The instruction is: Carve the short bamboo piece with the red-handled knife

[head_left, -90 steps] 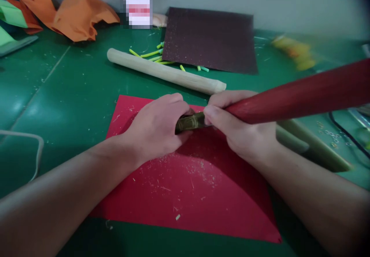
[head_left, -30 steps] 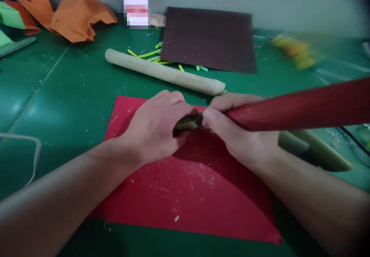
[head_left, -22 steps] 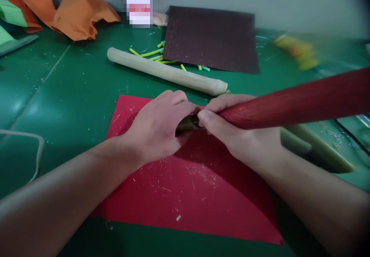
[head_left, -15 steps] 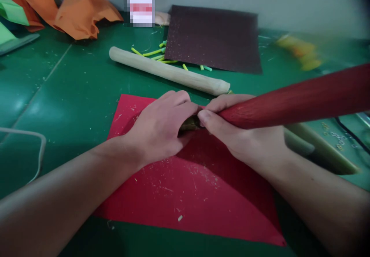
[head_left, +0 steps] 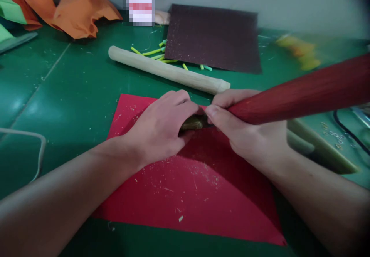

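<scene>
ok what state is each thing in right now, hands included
Left hand: closed around dark brownish piece
Right hand: closed around thick red tapering handle
Red rectangular sheet: flat, littered with pale bits
Pale round wooden stick: lying on its side
Dark brown rectangular sheet: unfolded
Orange sheet: crumpled

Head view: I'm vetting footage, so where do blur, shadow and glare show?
Head view: the yellow item at upper right is blurred; head view: shadow darkens the red sheet near the right hand; head view: soft glare pales the green table at left.
</scene>
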`<state>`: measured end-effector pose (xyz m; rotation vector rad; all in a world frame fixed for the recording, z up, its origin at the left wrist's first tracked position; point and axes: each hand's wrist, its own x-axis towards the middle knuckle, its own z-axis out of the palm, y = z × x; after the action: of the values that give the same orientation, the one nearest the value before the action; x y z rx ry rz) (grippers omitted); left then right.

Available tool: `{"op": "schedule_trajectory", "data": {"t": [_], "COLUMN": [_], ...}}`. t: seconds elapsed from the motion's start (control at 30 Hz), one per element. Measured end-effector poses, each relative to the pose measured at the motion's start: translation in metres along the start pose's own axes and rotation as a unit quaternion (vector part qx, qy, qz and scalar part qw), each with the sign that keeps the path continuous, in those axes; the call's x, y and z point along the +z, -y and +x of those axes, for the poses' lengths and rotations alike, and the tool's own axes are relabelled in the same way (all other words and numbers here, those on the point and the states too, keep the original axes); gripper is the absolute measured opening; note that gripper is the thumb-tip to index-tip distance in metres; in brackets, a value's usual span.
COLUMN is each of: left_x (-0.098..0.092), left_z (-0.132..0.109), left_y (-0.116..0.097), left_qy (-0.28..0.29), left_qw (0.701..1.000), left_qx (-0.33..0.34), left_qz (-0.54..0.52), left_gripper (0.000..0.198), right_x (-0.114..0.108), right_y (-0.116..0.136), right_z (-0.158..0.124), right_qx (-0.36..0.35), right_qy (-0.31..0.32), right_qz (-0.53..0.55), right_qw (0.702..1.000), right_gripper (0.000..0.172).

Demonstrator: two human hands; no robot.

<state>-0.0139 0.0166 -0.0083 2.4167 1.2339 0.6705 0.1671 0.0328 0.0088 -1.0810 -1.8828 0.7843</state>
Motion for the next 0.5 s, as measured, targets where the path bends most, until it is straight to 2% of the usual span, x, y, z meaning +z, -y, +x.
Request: {"op": "schedule_trajectory", "data": {"t": [0.2, 0.5], "left_x": [0.001, 0.0014], "left_z": [-0.0005, 0.0015], "left_y": [0.0018, 0.0005], "left_qy": [0.007, -0.002], "left_qw": [1.0, 1.0], "left_qx": [0.003, 0.007], "left_qz": [-0.007, -0.001], "left_gripper": [0.018, 0.009], "right_x": [-0.0016, -0.0008], "right_y": [-0.0026, -0.0028], "right_z": [0.0008, -0.0005], "right_qx": [0.024, 0.013], "right_qy": [-0.037, -0.01], "right_qz": [0.02, 0.012], "right_qw": [0.999, 1.0], "right_gripper": [0.026, 0.026]}}
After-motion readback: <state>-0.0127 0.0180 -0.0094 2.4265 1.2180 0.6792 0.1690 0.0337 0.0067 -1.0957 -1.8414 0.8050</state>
